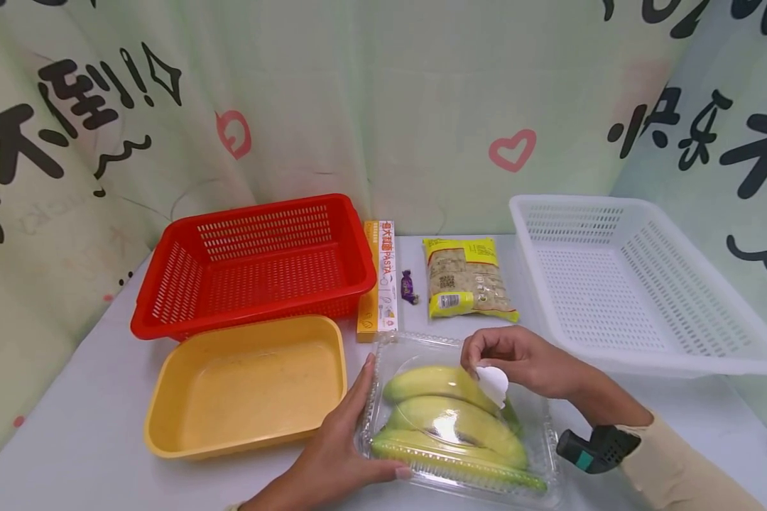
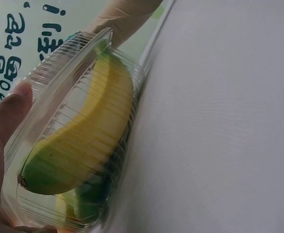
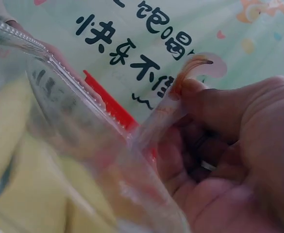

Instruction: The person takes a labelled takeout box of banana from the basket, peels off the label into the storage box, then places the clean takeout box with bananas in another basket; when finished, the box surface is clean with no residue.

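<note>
A clear plastic clamshell box (image 1: 422, 341) with several yellow-green bananas (image 1: 450, 419) inside sits at the front of the table. My left hand (image 1: 341, 443) grips its left side, the thumb on the near edge. In the left wrist view that thumb (image 2: 20, 90) presses by the lid's rim and fingertips show lower down. Over the lid's far right part, my right hand (image 1: 527, 358) pinches a sticker (image 1: 493, 385), white on the side facing up. The right wrist view shows the sticker (image 3: 168, 104) curled between thumb and finger, with orange-brown print, its lower end at the lid.
Left of the box stands a yellow tray (image 1: 243, 333), with a red basket (image 1: 147, 305) behind it. A pasta box (image 1: 386, 277), a small purple-wrapped candy (image 1: 408, 287) and a yellow-ended food bag (image 1: 469, 280) lie beyond. At right is a white basket (image 1: 613, 362).
</note>
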The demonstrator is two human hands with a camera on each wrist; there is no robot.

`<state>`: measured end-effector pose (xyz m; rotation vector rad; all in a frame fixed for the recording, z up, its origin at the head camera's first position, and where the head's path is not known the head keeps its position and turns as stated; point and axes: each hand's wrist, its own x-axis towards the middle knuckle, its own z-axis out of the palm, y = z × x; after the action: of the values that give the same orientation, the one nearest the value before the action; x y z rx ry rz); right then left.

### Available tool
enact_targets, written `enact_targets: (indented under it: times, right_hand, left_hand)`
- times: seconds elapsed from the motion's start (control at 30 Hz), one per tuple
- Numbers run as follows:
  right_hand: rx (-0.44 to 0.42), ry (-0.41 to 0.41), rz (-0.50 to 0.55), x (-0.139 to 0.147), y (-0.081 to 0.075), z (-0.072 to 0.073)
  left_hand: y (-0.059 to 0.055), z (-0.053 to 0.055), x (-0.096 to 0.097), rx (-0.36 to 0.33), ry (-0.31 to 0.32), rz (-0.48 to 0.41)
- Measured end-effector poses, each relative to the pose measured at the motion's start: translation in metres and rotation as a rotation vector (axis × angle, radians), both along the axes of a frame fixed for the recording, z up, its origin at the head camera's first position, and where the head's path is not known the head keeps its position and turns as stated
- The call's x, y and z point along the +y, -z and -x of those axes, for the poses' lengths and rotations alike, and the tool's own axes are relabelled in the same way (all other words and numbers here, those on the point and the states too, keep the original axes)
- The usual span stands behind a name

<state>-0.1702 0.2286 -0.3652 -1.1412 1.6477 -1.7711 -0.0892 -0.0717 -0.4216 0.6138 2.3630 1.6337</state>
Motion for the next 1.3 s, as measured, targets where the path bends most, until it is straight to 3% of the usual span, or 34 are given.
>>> enact_targets:
  times: [0.17, 0.4, 0.67, 0.83, 1.07, 1.3]
  right_hand:
    - [-0.082, 0.047, 0.123, -0.001, 0.001, 0.004]
    - [-0.024, 0.147, 0.035, -0.003, 0.002, 0.004]
    - [-0.033, 0.206, 0.039, -0.004, 0.002, 0.003]
    - [-0.047, 0.291, -0.027, -0.003, -0.003, 0.001]
    - [-0.017, 0.385, -0.121, -0.005, -0.007, 0.001]
    - [0.009, 0.504, -0.238, -0.007, -0.015, 0.0]
  left_hand:
    - [0.001, 0.0, -0.001, 0.023, 0.0, -0.004]
    - [0.001, -0.001, -0.001, 0.021, -0.001, -0.006]
    - [0.0, -0.001, 0.001, 0.021, -0.004, -0.01]
    - [-0.005, -0.005, 0.005, 0.016, 0.0, -0.006]
    - [-0.011, -0.011, 0.007, 0.034, -0.042, 0.036]
    - [-0.017, -0.016, 0.005, 0.01, -0.034, 0.002]
